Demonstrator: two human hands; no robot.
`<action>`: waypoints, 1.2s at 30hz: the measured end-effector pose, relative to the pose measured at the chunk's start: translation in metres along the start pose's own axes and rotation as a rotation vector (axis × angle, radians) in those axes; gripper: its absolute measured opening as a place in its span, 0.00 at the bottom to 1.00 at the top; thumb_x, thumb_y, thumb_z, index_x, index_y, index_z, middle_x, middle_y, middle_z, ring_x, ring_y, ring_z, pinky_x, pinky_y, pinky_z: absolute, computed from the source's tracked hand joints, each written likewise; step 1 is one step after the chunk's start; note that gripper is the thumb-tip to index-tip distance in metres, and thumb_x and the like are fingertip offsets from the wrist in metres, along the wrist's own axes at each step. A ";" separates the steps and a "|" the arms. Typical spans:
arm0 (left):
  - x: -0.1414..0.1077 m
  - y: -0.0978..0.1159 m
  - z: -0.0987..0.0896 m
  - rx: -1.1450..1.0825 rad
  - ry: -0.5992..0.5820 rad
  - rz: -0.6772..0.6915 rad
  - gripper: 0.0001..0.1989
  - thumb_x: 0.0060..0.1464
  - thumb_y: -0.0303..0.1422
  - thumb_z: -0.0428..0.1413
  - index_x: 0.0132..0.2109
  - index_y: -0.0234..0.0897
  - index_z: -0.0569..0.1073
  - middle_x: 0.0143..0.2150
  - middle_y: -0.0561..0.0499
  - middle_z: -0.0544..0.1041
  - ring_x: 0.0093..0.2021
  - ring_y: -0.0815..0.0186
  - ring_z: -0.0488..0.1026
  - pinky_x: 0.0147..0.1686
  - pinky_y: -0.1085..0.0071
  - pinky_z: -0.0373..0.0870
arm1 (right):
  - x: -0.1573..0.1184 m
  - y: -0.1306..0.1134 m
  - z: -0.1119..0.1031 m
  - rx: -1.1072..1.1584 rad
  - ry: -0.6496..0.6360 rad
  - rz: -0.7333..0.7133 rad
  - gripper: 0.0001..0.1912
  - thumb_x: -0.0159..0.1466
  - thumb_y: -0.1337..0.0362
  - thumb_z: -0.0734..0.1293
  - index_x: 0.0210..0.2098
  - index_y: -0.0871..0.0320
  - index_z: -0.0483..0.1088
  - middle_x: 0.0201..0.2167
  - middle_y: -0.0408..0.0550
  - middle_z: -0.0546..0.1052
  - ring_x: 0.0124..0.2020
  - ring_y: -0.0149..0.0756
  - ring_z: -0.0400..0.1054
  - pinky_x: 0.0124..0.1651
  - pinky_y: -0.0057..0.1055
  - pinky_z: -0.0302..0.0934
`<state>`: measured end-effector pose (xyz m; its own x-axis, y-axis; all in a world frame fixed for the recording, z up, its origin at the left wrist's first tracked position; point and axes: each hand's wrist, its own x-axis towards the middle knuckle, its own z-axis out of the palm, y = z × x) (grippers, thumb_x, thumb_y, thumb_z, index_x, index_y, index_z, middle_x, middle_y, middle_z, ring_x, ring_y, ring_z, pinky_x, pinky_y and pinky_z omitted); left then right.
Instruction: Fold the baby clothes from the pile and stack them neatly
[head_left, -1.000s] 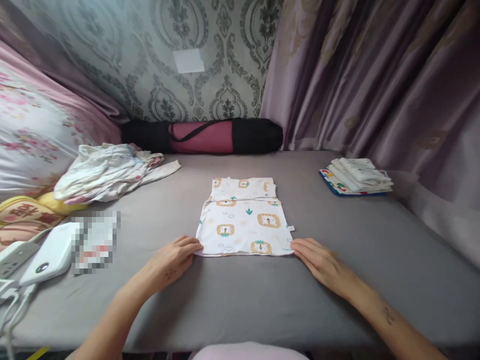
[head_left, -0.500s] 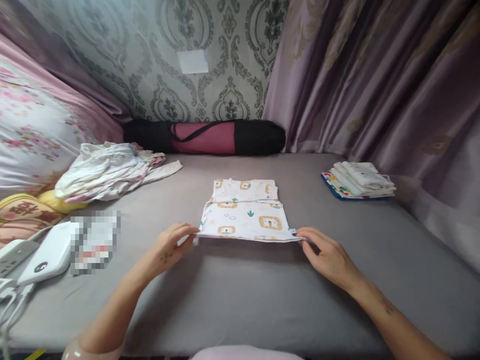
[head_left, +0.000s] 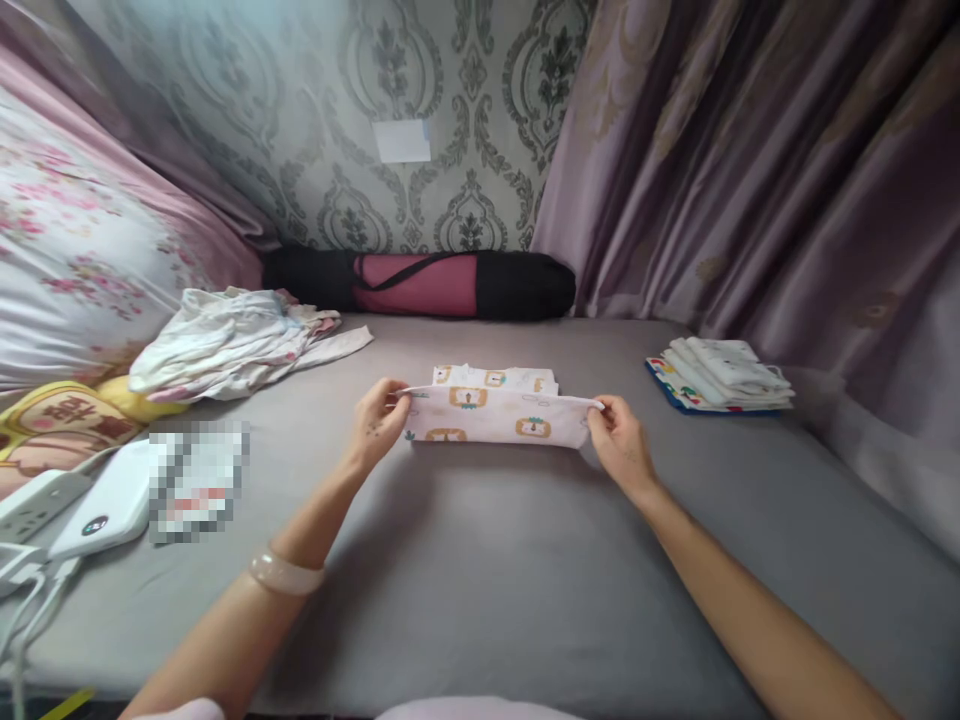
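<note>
A white cloth (head_left: 495, 418) printed with tan lion faces and green leaves lies in the middle of the grey bed sheet. Its near part is raised and folded over, with the underside facing me, and a strip of the far part shows behind it. At the left corner of the raised edge, my left hand (head_left: 381, 425) pinches the fabric. The right corner is gripped between the fingertips of my right hand (head_left: 619, 440).
Folded clothes (head_left: 724, 372) are stacked at the right. At the left lie a rumpled clothes pile (head_left: 232, 340), a white power bank (head_left: 112, 495), a power strip (head_left: 41, 505) and a pixelated packet (head_left: 201, 480). A black and pink bag (head_left: 420, 283) rests by the wall.
Both hands have moved away from me and up, lifting the cloth's near edge and folding it over toward its far part. The view has shifted slightly.
</note>
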<state>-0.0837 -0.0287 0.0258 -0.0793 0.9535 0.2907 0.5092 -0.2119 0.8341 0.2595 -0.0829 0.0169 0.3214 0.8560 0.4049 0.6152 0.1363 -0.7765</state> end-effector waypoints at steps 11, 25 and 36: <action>0.042 -0.004 0.053 0.119 0.204 -0.009 0.09 0.58 0.31 0.45 0.44 0.39 0.66 0.33 0.50 0.72 0.37 0.62 0.72 0.41 0.65 0.68 | 0.041 0.008 0.051 -0.269 0.150 0.012 0.17 0.67 0.58 0.51 0.48 0.59 0.63 0.35 0.55 0.76 0.35 0.44 0.70 0.35 0.34 0.59; 0.051 -0.023 0.082 0.390 0.099 -0.055 0.15 0.63 0.29 0.40 0.53 0.38 0.64 0.49 0.41 0.71 0.49 0.57 0.72 0.45 0.64 0.68 | 0.061 0.014 0.066 -0.606 -0.139 0.146 0.20 0.73 0.60 0.47 0.58 0.58 0.59 0.46 0.56 0.76 0.41 0.42 0.72 0.40 0.32 0.59; 0.060 -0.032 0.086 0.684 -0.125 -0.043 0.14 0.60 0.26 0.43 0.52 0.34 0.63 0.45 0.37 0.74 0.44 0.55 0.75 0.40 0.65 0.68 | 0.065 0.029 0.072 -0.687 -0.261 0.205 0.18 0.72 0.61 0.50 0.57 0.59 0.59 0.44 0.58 0.77 0.43 0.45 0.73 0.41 0.34 0.60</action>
<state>-0.0316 0.0533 -0.0238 -0.0336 0.9842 0.1738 0.9364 -0.0298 0.3496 0.2467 0.0125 -0.0142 0.3496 0.9325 0.0909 0.8987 -0.3063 -0.3139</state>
